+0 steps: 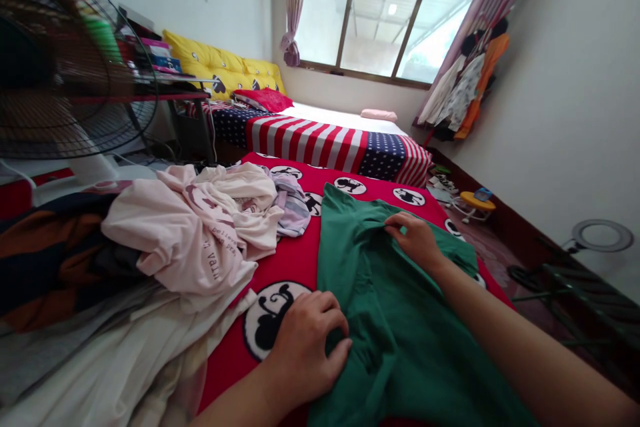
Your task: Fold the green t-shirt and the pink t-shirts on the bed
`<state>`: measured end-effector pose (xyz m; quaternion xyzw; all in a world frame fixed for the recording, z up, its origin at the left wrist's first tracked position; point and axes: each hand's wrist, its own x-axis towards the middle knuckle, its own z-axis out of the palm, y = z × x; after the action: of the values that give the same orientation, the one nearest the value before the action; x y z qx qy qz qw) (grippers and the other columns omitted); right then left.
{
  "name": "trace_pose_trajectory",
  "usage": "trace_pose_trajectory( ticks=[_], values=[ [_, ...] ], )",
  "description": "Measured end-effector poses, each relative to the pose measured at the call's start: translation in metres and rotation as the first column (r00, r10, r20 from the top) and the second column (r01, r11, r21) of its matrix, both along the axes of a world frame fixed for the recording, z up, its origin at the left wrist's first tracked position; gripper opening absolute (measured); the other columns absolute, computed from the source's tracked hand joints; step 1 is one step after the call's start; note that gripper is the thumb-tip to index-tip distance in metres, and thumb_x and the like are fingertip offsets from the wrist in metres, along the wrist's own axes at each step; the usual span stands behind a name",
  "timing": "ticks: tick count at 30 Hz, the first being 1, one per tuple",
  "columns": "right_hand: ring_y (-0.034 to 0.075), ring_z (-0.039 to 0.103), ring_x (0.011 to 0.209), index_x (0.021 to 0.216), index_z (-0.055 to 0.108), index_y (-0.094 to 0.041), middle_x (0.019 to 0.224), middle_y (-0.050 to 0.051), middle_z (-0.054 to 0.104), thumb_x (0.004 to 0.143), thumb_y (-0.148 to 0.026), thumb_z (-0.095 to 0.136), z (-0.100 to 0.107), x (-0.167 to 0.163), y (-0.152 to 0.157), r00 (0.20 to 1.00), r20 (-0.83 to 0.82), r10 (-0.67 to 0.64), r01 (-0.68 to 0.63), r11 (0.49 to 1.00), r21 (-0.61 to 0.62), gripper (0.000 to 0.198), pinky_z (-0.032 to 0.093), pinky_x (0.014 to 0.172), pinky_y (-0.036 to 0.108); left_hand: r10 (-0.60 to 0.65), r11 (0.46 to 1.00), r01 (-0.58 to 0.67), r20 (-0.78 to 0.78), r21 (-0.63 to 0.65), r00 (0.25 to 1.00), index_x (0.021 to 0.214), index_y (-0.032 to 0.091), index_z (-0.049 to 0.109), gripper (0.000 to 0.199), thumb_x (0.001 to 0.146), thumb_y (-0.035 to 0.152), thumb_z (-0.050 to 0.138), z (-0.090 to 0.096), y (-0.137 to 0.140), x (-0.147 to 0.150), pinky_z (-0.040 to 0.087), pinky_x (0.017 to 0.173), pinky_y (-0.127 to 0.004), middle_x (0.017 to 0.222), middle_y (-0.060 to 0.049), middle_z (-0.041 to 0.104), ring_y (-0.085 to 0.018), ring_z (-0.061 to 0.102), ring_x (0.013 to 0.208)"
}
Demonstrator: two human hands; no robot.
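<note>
A green shirt lies spread on a red cloth printed with white circles and black figures. My left hand rests at the shirt's left edge, its curled fingers gripping the fabric. Farther up, my right hand pinches the green fabric between thumb and fingers, raising small creases there. Left of the shirt is a heap of clothes, with a pale pink lettered shirt on top. White garments lie below it, and a dark blue and orange garment is at the far left.
A fan stands close on the left, before a desk. Behind is a bed with a striped and starred cover. To the right are a small yellow stool, a ring-shaped light and hanging clothes.
</note>
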<state>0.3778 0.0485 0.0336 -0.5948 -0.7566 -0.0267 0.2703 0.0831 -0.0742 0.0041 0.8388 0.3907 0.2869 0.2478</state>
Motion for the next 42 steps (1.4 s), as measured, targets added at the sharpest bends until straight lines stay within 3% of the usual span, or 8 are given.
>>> trace_pose_trajectory(
  ticks=[6,11,15,20,26,34,39,42],
  values=[
    [0.021,0.066,0.082,0.093,0.069,-0.023,0.098,0.005,0.067,0.082,-0.026,0.061,0.005,0.007,-0.037,0.994,0.105,0.044,-0.029,0.99,-0.135,0.014,0.048,0.076,0.033,0.01,1.0,-0.013,0.101,0.024,0.995,0.085,0.023,0.067,0.007,0.079,0.026,0.067,0.0,0.006,-0.003,0.045,0.085,-0.037,0.096,-0.004,0.063,-0.022,0.059,0.092],
    [0.022,0.066,0.086,0.102,0.065,-0.023,0.102,0.007,0.066,0.087,-0.039,0.057,0.006,0.013,-0.108,0.996,-0.081,-0.023,0.01,0.987,-0.161,0.023,0.051,0.081,0.035,0.288,0.957,-0.286,0.297,-0.052,0.91,0.113,0.018,0.06,0.029,0.094,0.036,0.048,-0.004,0.02,-0.013,0.049,0.087,-0.034,0.112,-0.01,0.062,-0.022,0.06,0.103],
    [0.026,0.066,0.097,0.101,0.067,-0.028,0.105,0.008,0.068,0.084,-0.046,0.062,0.003,0.024,-0.188,0.988,-0.128,-0.088,0.057,0.972,-0.226,0.025,0.052,0.088,0.039,0.346,0.934,-0.337,0.075,-0.114,0.935,0.123,0.018,0.055,0.041,0.094,0.045,0.046,0.004,0.024,-0.02,0.049,0.07,-0.029,0.08,-0.003,0.068,-0.02,0.066,0.074],
    [0.032,0.06,0.116,0.111,0.069,-0.035,0.129,0.008,0.061,0.07,-0.042,0.077,-0.017,0.037,-0.265,0.991,-0.021,-0.136,0.127,0.962,-0.244,0.042,0.051,0.096,0.046,0.359,0.923,-0.385,-0.315,-0.022,0.878,0.127,0.025,0.058,0.052,0.086,0.056,0.055,0.026,0.014,-0.016,0.046,0.068,-0.032,0.071,-0.002,0.071,-0.028,0.069,0.081],
    [0.027,0.06,0.114,0.112,0.069,-0.029,0.123,0.01,0.064,0.086,-0.03,0.058,-0.039,0.03,-0.273,0.986,-0.055,-0.159,0.152,0.983,-0.104,0.028,0.05,0.098,0.046,0.272,0.958,-0.286,-0.295,-0.004,0.916,0.122,0.023,0.064,0.042,0.081,0.033,0.059,0.019,0.007,0.003,0.047,0.073,-0.031,0.09,-0.007,0.073,-0.025,0.068,0.084],
    [0.021,0.064,0.089,0.09,0.066,-0.025,0.094,0.008,0.068,0.092,-0.024,0.048,-0.015,0.007,-0.266,0.978,-0.208,-0.018,0.016,1.0,-0.008,0.018,0.054,0.08,0.033,0.252,0.945,-0.257,-0.051,-0.2,0.966,0.089,0.016,0.077,0.031,0.07,0.028,0.056,0.043,0.019,-0.024,0.035,0.05,-0.021,0.058,0.001,0.061,-0.014,0.053,0.052],
    [0.02,0.064,0.084,0.087,0.065,-0.026,0.092,0.007,0.067,0.094,-0.029,0.049,-0.005,-0.017,-0.296,0.982,-0.187,0.03,-0.071,0.974,-0.217,0.018,0.053,0.075,0.031,0.159,0.959,-0.2,-0.204,-0.201,0.966,0.086,0.021,0.077,0.027,0.072,0.032,0.057,0.057,0.011,-0.054,0.045,0.061,-0.024,0.068,-0.001,0.068,-0.017,0.06,0.063],
    [0.023,0.065,0.093,0.087,0.069,-0.027,0.1,0.007,0.069,0.088,-0.041,0.061,-0.003,-0.016,-0.303,0.978,-0.21,0.006,-0.07,0.951,-0.3,0.016,0.052,0.083,0.034,0.148,0.986,-0.164,-0.403,-0.006,0.903,0.081,0.026,0.078,0.017,0.073,0.034,0.066,0.055,0.003,-0.055,0.048,0.084,-0.035,0.093,-0.007,0.07,-0.026,0.065,0.09]
  ],
)
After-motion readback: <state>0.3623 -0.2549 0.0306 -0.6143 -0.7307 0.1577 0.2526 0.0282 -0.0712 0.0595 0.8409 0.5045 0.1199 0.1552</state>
